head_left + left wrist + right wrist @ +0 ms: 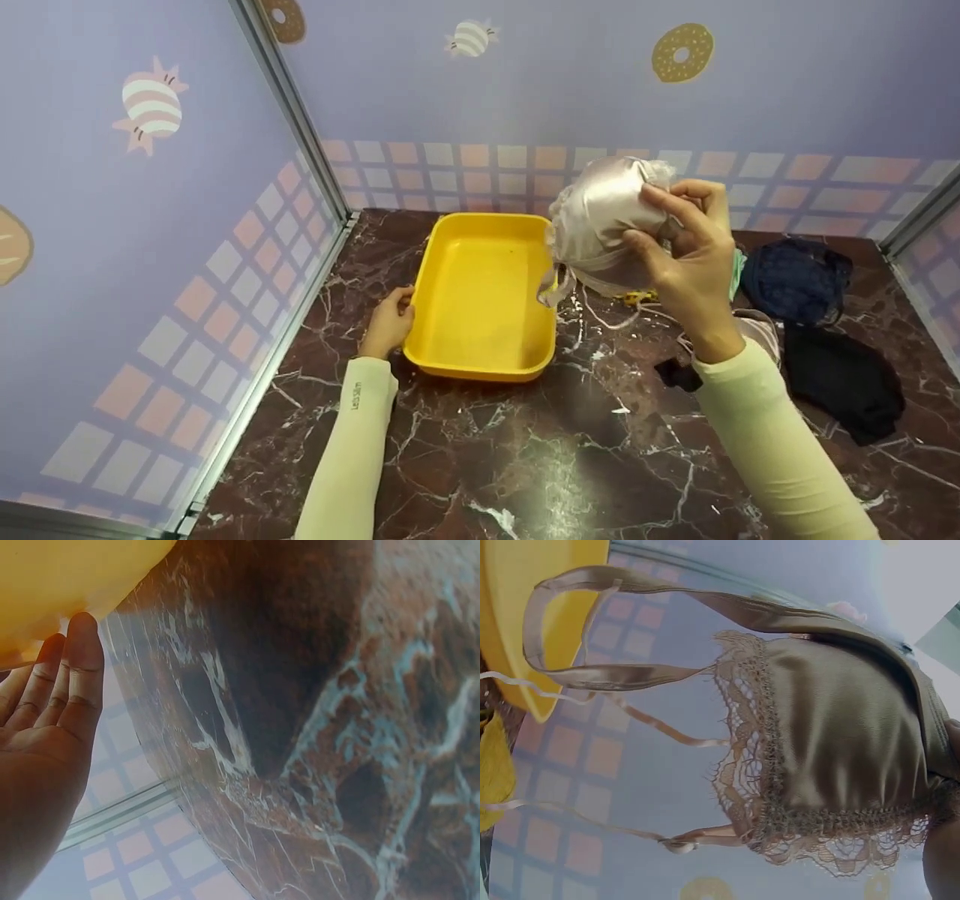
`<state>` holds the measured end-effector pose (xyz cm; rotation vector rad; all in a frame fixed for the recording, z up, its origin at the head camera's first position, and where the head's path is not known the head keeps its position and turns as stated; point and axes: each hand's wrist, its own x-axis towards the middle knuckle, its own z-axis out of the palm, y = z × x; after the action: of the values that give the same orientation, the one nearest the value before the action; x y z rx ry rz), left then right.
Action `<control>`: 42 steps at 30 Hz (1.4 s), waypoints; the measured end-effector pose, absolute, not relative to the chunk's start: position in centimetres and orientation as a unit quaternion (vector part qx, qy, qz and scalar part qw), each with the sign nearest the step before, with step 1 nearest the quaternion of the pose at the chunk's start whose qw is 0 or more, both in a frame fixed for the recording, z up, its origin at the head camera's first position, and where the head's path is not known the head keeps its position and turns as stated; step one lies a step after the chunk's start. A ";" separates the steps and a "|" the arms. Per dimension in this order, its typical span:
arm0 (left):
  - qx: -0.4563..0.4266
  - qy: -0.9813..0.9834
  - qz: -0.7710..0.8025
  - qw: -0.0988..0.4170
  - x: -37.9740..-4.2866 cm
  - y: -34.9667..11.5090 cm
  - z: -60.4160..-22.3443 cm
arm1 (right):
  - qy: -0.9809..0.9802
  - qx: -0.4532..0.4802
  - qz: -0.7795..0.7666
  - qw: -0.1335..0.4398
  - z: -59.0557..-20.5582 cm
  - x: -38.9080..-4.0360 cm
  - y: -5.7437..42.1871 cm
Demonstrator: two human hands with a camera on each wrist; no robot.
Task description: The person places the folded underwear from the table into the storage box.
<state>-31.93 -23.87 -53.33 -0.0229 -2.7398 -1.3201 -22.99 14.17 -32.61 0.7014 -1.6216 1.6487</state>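
Satin garment (607,206), pinched between the thumb and fingers of the right hand (694,255), up off the table (540,465).
From where I stand it looks light, soft and slippery; its lace (739,720) could tear and the ties dangling left of those fingertips could snag, so I'd grip the smooth satin. The left hand's (388,322) fingers lie together, fairly straight, tips touching a yellow tray (480,300) just to their right. I count one garment in hand, one tray and, right of the gripping fingers, one navy garment (795,281) and one large black piece (840,382); one small black piece (679,373) lies nearer the body than those fingers.
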 end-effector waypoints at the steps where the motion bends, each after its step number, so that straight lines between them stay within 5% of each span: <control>1: -0.006 -0.899 -0.434 0.048 -32.0 -23.8 -53.3 | -0.625 0.278 0.636 0.357 -32.5 -23.1 13.8; 13: -0.010 -0.898 -0.438 0.043 -32.2 -23.2 -53.2 | -0.570 0.343 0.651 0.366 -33.2 -24.8 7.3; 30: -0.013 -0.897 -0.437 0.063 -32.1 -23.6 -53.4 | -0.724 0.185 0.652 0.130 -49.9 -30.0 4.6; 42: -0.007 -0.897 -0.438 0.061 -31.9 -24.1 -53.7 | -0.866 0.139 0.480 0.023 -52.4 -30.2 4.8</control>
<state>-31.94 -24.07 -53.68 -0.0201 -2.7121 -1.3252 -30.25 4.75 -52.45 0.4312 -2.6810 1.4848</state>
